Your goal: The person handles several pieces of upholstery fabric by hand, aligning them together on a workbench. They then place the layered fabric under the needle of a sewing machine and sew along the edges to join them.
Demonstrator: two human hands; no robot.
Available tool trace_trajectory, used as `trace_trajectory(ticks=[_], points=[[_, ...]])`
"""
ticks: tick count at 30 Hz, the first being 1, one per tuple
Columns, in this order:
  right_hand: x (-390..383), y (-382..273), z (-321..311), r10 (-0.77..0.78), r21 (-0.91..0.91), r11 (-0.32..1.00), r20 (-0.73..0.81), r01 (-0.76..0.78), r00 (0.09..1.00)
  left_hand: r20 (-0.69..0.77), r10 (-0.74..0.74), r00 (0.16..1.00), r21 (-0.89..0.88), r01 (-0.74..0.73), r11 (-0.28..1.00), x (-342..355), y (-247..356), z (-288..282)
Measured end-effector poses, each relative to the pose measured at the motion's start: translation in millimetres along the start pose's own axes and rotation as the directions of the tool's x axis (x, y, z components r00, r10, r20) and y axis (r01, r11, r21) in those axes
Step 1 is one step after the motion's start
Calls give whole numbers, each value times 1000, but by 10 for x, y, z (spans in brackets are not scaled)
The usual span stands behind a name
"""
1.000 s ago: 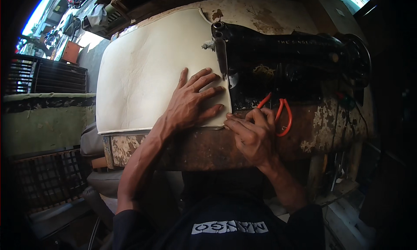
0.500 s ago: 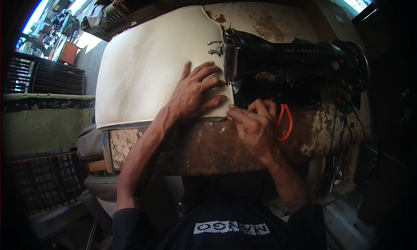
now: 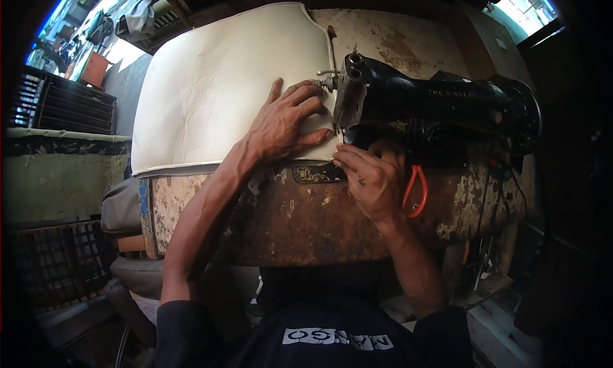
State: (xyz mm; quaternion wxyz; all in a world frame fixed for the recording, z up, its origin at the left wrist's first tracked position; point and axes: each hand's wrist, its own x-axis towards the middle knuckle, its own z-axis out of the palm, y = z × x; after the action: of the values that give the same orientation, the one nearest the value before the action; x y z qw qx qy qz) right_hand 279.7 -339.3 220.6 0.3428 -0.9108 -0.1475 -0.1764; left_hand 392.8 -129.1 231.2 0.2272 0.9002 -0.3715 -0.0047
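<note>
A large cream-white vinyl panel (image 3: 203,90) with a corded edge lies on the worktable, its right edge under the needle end of a black sewing machine (image 3: 440,101). My left hand (image 3: 285,117) rests on the panel with fingers spread, just left of the needle area. Close to the panel's near right corner, my right hand (image 3: 371,176) pinches the corded edge (image 3: 340,140) between thumb and fingers. Right beside that hand, scissors with red handles (image 3: 416,192) lie by the machine, their blades hidden.
The worn worktable (image 3: 300,224) has flaking paint along its front. Folded grey material (image 3: 121,208) sits below its left end. A slatted dark rack (image 3: 67,109) and an orange box (image 3: 96,69) stand further left. Cables hang at the right.
The panel has slid a little away from me, along the machine's needle end. My right hand has moved closer to the needle with the edge; my left hand stays flat on the panel.
</note>
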Motion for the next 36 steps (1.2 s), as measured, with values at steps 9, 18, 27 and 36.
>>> trace_trajectory(ticks=[9,18,27,36], points=[[87,-15,59,-7,-109,994,-114,-5,994,-133,88,987,74,-78,994,48,-172,55],[113,15,62,8,-60,998,-104,-14,995,-155,103,983,-16,-106,994,-382,273,144],[20,-19,-17,22,-216,976,-89,-40,996,-115,126,985,-34,-131,991,-280,199,61],[52,90,33,58,-187,978,-158,-88,986,-104,155,982,-25,-158,987,-222,110,60]])
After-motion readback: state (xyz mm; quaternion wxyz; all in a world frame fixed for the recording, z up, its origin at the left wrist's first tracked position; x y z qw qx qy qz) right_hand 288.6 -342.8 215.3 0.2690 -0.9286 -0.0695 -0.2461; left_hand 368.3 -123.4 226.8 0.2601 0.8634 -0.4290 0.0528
